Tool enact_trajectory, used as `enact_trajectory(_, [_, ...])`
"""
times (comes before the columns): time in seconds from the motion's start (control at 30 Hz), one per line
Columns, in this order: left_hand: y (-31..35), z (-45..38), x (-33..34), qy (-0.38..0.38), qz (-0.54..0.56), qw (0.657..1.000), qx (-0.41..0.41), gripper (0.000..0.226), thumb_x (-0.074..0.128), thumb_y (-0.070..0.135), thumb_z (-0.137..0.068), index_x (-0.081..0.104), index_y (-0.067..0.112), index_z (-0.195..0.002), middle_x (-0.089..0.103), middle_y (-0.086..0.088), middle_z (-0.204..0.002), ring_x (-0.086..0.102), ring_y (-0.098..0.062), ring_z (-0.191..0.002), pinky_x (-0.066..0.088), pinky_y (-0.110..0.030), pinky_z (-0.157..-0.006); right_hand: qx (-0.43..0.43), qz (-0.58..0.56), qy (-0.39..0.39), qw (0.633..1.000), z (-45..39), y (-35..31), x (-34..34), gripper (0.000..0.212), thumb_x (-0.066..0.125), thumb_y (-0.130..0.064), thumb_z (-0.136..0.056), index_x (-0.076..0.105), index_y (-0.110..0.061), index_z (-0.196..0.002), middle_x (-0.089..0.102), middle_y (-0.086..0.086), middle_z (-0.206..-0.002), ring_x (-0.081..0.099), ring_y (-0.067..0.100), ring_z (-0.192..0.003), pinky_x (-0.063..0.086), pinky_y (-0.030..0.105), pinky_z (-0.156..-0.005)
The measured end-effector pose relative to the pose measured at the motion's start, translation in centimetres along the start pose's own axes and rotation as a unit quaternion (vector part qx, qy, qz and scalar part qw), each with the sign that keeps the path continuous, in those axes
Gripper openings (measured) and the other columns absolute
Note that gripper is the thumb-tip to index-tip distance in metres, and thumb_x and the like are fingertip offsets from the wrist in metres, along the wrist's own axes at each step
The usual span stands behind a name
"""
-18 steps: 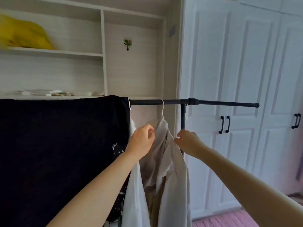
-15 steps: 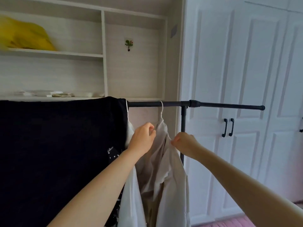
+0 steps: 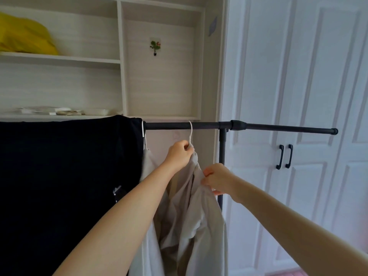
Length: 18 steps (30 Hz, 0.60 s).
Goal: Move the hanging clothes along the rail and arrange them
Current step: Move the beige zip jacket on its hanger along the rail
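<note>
A black rail [image 3: 278, 127] runs across the middle on a black upright post [image 3: 222, 148]. A cream shirt [image 3: 201, 220] hangs from it on a white hanger [image 3: 190, 133]. My left hand [image 3: 179, 154] is closed on the hanger's neck at the shirt's collar. My right hand [image 3: 216, 179] pinches the shirt's right shoulder. Left of it, a second white hanger [image 3: 143, 132] carries a pale garment [image 3: 148, 166], mostly hidden. A large black garment [image 3: 65, 186] is draped over the rail's left part.
White wardrobe doors with black handles [image 3: 284, 156] stand behind the rail's right end. Behind the rail are white shelves [image 3: 59, 58] with a yellow bundle [image 3: 23, 36] and small items. The rail's right stretch is bare.
My left hand has risen from the collar to the hanger's neck. My right hand has slid slightly down the shirt's shoulder. The view has shifted a little.
</note>
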State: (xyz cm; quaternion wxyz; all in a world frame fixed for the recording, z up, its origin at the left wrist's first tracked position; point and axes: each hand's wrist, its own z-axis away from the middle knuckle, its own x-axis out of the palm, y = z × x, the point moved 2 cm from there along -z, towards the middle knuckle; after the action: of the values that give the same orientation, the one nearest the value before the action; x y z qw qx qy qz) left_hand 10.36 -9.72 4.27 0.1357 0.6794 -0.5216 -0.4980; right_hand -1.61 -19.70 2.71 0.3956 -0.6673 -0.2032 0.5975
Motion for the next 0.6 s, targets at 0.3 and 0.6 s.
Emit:
enact_trajectory(0.3, [1.9,-1.3,-1.4,0.053,0.055,0.996,0.036,0.020,0.053,0.018,-0.094,0.062,0.000,-0.089,0.065,-0.012,-0.088,0.056,-0.021,-0.083,0.039,-0.022,-0.065,-0.075,0.035,0.122,0.989,0.2,-1.2,-3.6,0.024,0.045,0.001,-0.084,0.069,0.002,-0.090,0.062,0.013,-0.082,0.059,0.027,-0.077,0.049,0.030,-0.067])
enact_trajectory(0.6, [5.3,1.8,-2.0,0.066,0.114,0.984,0.121,0.019,0.054,0.019,-0.095,0.066,0.005,-0.093,0.066,-0.002,-0.085,0.060,-0.017,-0.083,0.045,-0.026,-0.076,-0.062,0.123,0.292,0.947,4.7,-0.8,-5.6,0.026,0.040,-0.011,-0.077,0.063,-0.003,-0.084,0.066,0.010,-0.083,0.058,0.031,-0.071,0.039,0.032,-0.059])
